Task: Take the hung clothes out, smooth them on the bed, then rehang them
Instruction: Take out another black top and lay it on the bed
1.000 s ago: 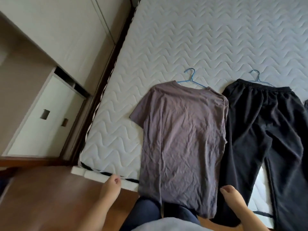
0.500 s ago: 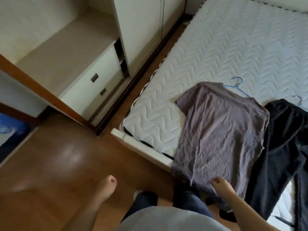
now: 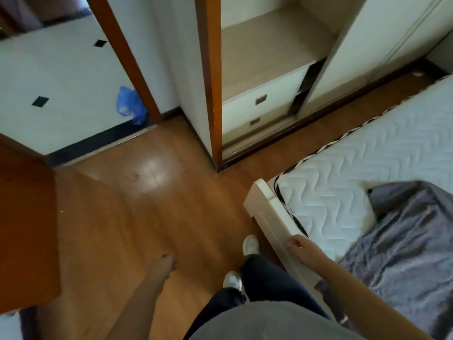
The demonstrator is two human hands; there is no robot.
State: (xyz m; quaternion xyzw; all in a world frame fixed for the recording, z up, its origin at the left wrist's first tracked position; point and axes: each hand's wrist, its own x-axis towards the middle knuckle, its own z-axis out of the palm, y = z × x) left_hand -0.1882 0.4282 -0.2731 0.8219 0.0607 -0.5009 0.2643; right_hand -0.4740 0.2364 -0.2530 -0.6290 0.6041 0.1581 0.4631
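A grey-purple t-shirt (image 3: 407, 244) lies spread on the white quilted mattress (image 3: 367, 165) at the right, its lower part draped over the bed's foot. My left hand (image 3: 164, 263) hangs over the wooden floor with loosely curled fingers and holds nothing. My right hand (image 3: 295, 242) hovers just above the cream bed frame (image 3: 267, 217) near its corner, also empty, fingers loosely curled. The open wardrobe (image 3: 269, 52) stands ahead at the top, showing a bare shelf above two drawers. The hanger and the black trousers are out of view.
A brown wooden door frame (image 3: 127, 57) opens onto a white tiled room at the left, with a blue plastic bag (image 3: 130, 105) on its floor. An orange-brown door panel (image 3: 24, 231) stands at the left edge. My feet in white shoes (image 3: 250, 244) are on the wooden floor beside the bed.
My view has swung left, away from the bed toward the wardrobe and doorway. The trousers and hangers left the frame. My right hand moved off the t-shirt's hem to above the bed frame.
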